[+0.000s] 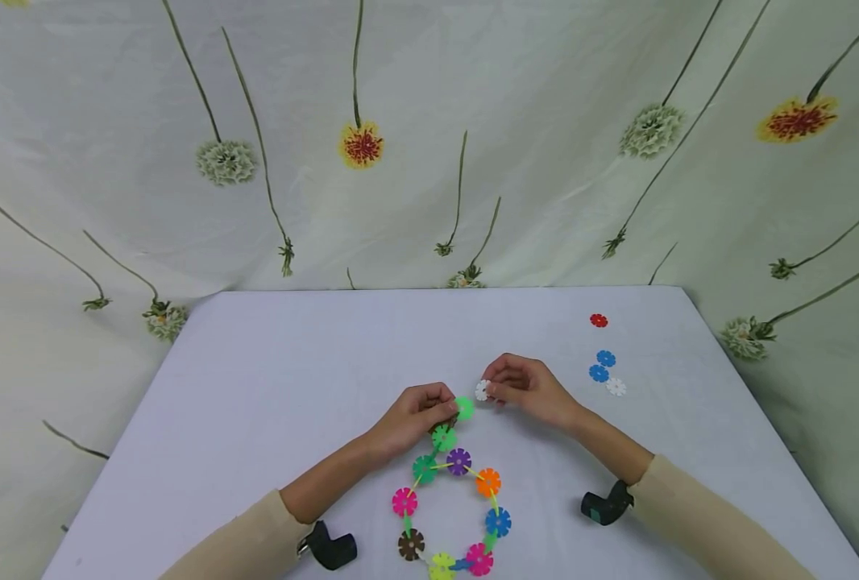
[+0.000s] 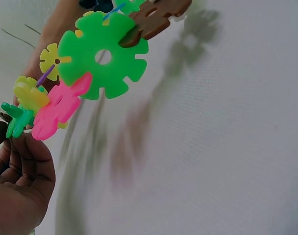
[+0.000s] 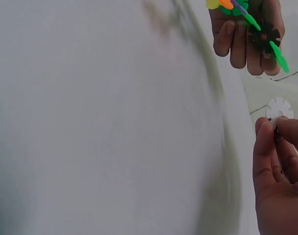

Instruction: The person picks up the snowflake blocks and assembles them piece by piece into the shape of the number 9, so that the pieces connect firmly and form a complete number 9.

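Observation:
My left hand (image 1: 409, 423) pinches a chain of colourful slotted plastic discs near its upper end. Beyond those fingertips sticks out a light green disc (image 1: 464, 408), and a dark brown disc (image 3: 260, 38) shows against the fingers in the right wrist view. Below, the chain runs through another green disc (image 1: 444, 438) into a ring with purple (image 1: 458, 461), orange (image 1: 488, 482) and blue (image 1: 498, 522) discs. Between thumb and fingers my right hand (image 1: 534, 392) holds a loose white slotted disc (image 3: 279, 105). It is a short gap to the right of the chain's end.
At the right back of the white table (image 1: 292, 346) lie a red disc (image 1: 599, 321), two blue discs (image 1: 599, 373) and another white disc (image 1: 616, 387). A flower-patterned cloth (image 1: 415, 80) hangs behind the table. Black devices (image 1: 607, 506) are strapped at both wrists.

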The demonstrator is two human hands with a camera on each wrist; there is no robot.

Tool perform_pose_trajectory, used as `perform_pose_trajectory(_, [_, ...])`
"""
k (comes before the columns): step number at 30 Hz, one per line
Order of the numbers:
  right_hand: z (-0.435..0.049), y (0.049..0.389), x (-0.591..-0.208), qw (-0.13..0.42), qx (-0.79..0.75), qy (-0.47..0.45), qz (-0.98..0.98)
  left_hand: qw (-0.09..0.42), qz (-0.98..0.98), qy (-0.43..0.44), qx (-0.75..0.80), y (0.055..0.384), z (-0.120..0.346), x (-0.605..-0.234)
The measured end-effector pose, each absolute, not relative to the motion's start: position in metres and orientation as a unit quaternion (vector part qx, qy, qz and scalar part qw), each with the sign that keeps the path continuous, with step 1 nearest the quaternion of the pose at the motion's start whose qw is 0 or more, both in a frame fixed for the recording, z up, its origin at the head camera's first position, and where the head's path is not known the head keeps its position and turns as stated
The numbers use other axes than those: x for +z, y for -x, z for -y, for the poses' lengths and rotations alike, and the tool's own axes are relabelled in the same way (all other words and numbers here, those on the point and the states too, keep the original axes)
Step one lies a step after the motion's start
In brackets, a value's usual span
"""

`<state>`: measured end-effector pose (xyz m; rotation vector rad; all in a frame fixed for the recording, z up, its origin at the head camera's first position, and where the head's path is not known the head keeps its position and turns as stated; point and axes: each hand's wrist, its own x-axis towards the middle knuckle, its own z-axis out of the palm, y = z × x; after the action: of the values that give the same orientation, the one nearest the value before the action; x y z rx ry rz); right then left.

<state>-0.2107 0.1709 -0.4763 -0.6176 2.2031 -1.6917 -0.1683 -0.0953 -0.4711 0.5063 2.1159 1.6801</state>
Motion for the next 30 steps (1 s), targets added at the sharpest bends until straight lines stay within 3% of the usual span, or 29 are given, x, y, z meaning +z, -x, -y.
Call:
perform_pose_trajectory(17, [-0.159, 0.196, -0.468, 0.142, -0.613, 0.238, -0.740, 0.196, -0.760, -0.176, 0.594, 0.169, 0.093, -0.474])
perform_pose_trajectory(30, [-0.161, 0.187, -0.466, 0.106, -0.614, 0.277, -0.731, 0.193, -0.753, -0.171, 0.605, 0.168, 0.088, -0.473])
